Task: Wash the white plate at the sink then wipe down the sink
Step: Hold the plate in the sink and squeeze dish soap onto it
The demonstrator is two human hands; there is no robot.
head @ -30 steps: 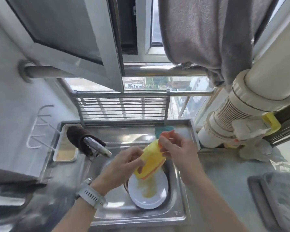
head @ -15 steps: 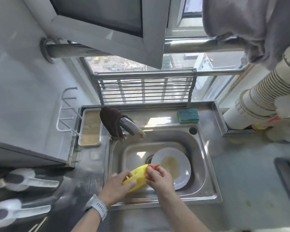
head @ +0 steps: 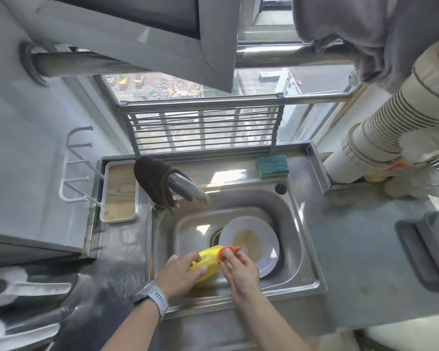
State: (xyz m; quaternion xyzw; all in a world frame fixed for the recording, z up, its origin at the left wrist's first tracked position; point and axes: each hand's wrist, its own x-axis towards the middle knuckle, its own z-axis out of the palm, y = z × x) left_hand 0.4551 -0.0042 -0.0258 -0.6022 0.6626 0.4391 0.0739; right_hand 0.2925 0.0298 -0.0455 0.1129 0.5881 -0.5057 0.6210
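Note:
A white plate (head: pixel 264 231) with a yellowish smear in its middle lies in the steel sink (head: pixel 297 224). Above the sink's front left part, my left hand (head: pixel 180 272) grips a yellow soap bottle (head: pixel 209 262) lying on its side. My right hand (head: pixel 238 269) pinches the bottle's orange cap (head: pixel 230 250), which points toward the plate. A green and yellow sponge (head: pixel 273 165) rests on the ledge behind the sink.
A tap (head: pixel 190 190) with a dark brown cloth (head: pixel 152 178) draped over it stands at the sink's back left. A wood-lined tray (head: pixel 119 191) sits left of it. A metal rack (head: pixel 200 127) leans against the window. A white pipe (head: pixel 380 133) runs at the right.
The bottle has come down from over the plate to the sink's front left, and a yellowish smear now lies on the plate. My right hand stays at the orange cap.

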